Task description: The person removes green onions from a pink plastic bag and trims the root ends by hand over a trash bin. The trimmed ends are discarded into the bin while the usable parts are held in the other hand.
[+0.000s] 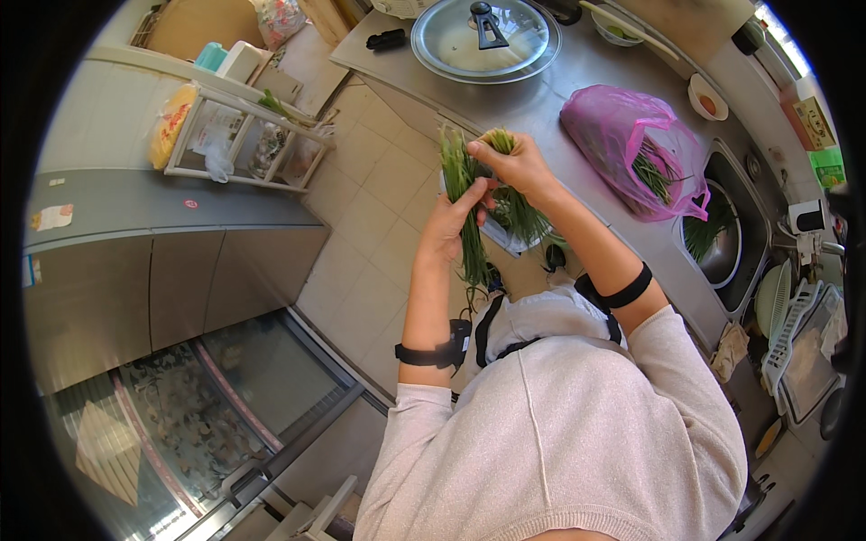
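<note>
My left hand [452, 220] is closed around a bunch of green chives [471, 233], whose pale ends point away from me and whose leaves hang down. Close to its right, my right hand [517, 162] grips a second bunch of leafy chives [519, 213] near the pale ends, with the leaves drooping below. Both hands are raised in front of me, beside the counter's edge. Beneath them, partly hidden, is a pale container or bin [497, 233]. On the counter lies a pink plastic bag [605, 135] with more greens inside.
The metal counter [460, 108] bears a pan with a glass lid [450, 30] and a small bowl with an egg [700, 95]. At the right is a sink [737, 287] holding a basin of greens [707, 230]. A white rack [243, 145] stands left, beyond the tiled floor [369, 203].
</note>
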The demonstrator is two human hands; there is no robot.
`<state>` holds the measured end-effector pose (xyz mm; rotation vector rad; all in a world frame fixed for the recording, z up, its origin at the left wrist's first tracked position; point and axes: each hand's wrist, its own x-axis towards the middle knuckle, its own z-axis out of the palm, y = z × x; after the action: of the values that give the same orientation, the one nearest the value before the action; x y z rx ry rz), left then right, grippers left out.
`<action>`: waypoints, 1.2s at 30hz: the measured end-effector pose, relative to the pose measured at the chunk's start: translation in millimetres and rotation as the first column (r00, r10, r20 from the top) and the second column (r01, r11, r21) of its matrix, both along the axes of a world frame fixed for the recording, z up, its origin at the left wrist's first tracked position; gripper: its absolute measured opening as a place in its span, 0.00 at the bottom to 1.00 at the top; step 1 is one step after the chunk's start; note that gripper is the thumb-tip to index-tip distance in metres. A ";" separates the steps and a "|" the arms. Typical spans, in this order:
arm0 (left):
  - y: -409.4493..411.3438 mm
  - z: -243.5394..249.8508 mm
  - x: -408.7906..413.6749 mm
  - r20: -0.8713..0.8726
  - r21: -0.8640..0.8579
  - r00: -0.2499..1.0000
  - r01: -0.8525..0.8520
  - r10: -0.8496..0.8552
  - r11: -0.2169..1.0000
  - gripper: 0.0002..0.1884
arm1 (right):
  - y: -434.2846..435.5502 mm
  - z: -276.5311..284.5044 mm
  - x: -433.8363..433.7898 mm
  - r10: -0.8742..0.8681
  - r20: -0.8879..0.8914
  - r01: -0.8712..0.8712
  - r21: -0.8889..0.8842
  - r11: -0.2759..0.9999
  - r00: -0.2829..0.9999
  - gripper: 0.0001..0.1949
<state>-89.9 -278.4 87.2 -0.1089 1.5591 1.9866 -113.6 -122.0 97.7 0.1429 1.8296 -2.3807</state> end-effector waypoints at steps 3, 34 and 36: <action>0.9 0.2 -0.2 0.074 0.048 0.980 -0.189 0.185 0.981 0.16 | 5.6 2.6 0.9 -0.031 0.011 0.031 0.037 0.999 0.999 0.10; -5.4 40.0 -12.0 -0.041 0.039 0.969 -0.241 0.242 0.970 0.13 | 28.7 10.1 -1.3 -0.091 -0.226 0.129 0.159 0.979 0.970 0.13; 10.1 53.0 -11.4 0.001 -0.009 0.979 -0.204 0.204 0.979 0.13 | 25.7 8.3 -0.6 -0.065 -0.242 0.102 0.143 0.984 0.968 0.12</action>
<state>-101.3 -268.2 140.2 -0.2846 1.6113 2.1343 -114.2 -96.4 106.1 -0.0523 2.1567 -2.3989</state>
